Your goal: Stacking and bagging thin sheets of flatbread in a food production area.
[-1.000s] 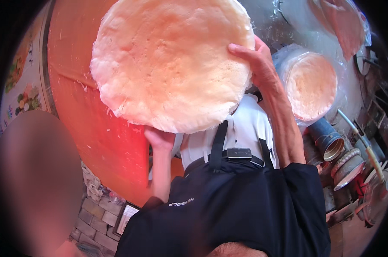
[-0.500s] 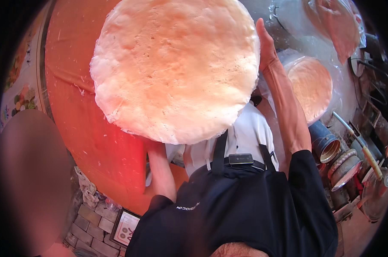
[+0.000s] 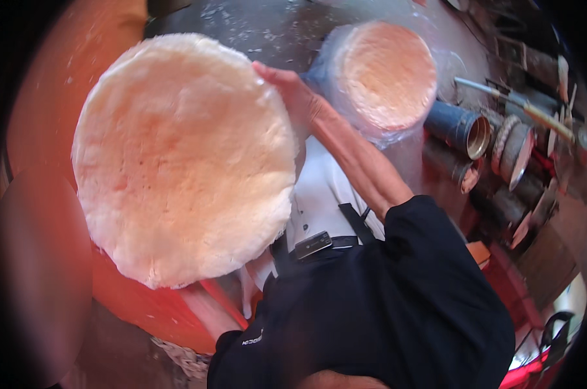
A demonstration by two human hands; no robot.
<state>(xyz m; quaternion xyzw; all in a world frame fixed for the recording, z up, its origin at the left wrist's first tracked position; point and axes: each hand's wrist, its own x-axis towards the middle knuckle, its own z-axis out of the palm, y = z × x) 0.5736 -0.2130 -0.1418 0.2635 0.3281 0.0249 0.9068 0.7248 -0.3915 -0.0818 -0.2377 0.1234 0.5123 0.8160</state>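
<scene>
A large pale, round slab (image 3: 180,155) with a ragged, lightly dimpled rim is held up in both of my hands, over an orange surface (image 3: 44,110). My right hand (image 3: 287,87) grips its upper-right edge, thumb at the rim. My left hand (image 3: 193,295) supports it at the lower edge, its fingers mostly hidden beneath. Just right of my right hand, a second pale round slab (image 3: 387,72) lies in clear plastic.
Along the right side lie a blue metal cylinder (image 3: 452,126), a long rod with a pale handle (image 3: 553,123), a round metal piece with a braided ring (image 3: 514,155), and darker metal cylinders (image 3: 455,168). A blurred pinkish shape fills the left edge.
The held slab has moved left and down with both my hands, and the view has swung right, showing more of the metal items and the wrapped slab higher up.
</scene>
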